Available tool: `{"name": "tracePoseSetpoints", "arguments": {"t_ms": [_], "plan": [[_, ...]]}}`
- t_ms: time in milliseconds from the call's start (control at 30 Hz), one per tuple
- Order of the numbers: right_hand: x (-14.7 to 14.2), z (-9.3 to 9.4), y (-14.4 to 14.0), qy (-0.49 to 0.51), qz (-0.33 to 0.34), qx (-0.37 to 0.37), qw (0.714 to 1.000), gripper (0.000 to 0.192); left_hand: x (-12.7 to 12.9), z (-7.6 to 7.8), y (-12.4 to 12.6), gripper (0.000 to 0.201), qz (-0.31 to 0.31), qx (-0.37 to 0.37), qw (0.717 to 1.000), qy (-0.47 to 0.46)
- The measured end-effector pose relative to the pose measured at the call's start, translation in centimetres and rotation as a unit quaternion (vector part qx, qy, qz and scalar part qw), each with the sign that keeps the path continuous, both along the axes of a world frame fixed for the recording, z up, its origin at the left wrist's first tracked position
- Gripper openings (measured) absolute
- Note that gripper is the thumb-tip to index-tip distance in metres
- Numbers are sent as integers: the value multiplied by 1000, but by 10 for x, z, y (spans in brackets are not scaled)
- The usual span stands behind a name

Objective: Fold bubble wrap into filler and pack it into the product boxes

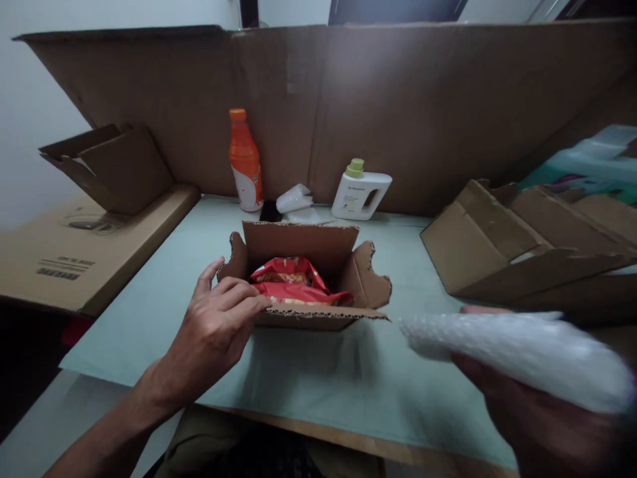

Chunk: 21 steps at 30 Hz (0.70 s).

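Note:
An open cardboard box (298, 238) stands in the middle of the table, its flaps raised. Red snack packets (298, 292) with a food picture lie inside it. My left hand (213, 325) grips the box's near left edge, fingers over the rim; its thumb is partly hidden. To the right of the box and off the table, my right hand (527, 411) is closed around a bundle of bubble wrap (517, 345), slightly blurred. Whatever is inside the wrap cannot be made out.
At the back stand an orange bottle (245, 162), a small bubble-wrapped bundle (294, 199) and a white jug with a green cap (361, 194). More open boxes (478, 242) are on the right. On the left, a box (127, 169) rests on a flat carton (64, 252).

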State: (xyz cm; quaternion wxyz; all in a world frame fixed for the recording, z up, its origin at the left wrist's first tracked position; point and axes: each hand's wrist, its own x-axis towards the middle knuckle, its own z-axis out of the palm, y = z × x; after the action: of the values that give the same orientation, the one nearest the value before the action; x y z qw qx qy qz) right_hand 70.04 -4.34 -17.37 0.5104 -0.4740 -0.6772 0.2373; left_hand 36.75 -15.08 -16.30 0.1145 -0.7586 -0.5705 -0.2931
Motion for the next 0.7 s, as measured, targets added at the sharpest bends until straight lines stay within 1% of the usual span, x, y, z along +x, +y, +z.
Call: {"name": "tracePoseSetpoints", "arguments": {"t_ms": [33, 67, 167, 233, 300, 333, 400, 467, 533, 600, 633, 667, 700], "plan": [[-5, 12, 1, -5, -3, 4, 1000, 44, 0, 1, -4, 22, -2, -1, 1000, -8], [-12, 23, 3, -16, 13, 10, 1000, 43, 0, 1, -6, 21, -3, -2, 1000, -14], [-46, 54, 16, -79, 110, 59, 989, 36, 2, -1, -7, 20, -1, 8, 1000, -26], [-74, 67, 30, -167, 168, 101, 966, 27, 4, -4, -6, 20, 2, 18, 999, -32], [-102, 74, 48, -299, 200, 119, 925, 18, 6, -6, -6, 21, 0, 24, 999, -39], [-115, 75, 56, -374, 208, 114, 897, 15, 6, -8, -7, 21, 0, 26, 999, -42], [-138, 73, 68, -514, 209, 81, 828, 13, 7, -9, -8, 20, 1, 28, 999, -47], [-155, 69, 74, -606, 207, 47, 766, 15, 7, -9, -9, 20, 3, 28, 998, -49], [-164, 66, 76, -659, 210, 43, 720, 17, 6, -9, -9, 20, 2, 26, 998, -51], [-165, 66, 76, -693, 231, 49, 681, 19, 6, -9, -8, 21, 2, 27, 998, -55], [-164, 68, 77, -701, 247, 40, 668, 23, 5, -10, -8, 21, 1, 28, 998, -57], [-161, 70, 78, -700, 264, 22, 663, 29, 5, -10, -7, 20, 1, 28, 998, -61], [-158, 73, 79, -686, 280, 0, 671, 38, 4, -11, -7, 20, 0, 30, 997, -65]]}}
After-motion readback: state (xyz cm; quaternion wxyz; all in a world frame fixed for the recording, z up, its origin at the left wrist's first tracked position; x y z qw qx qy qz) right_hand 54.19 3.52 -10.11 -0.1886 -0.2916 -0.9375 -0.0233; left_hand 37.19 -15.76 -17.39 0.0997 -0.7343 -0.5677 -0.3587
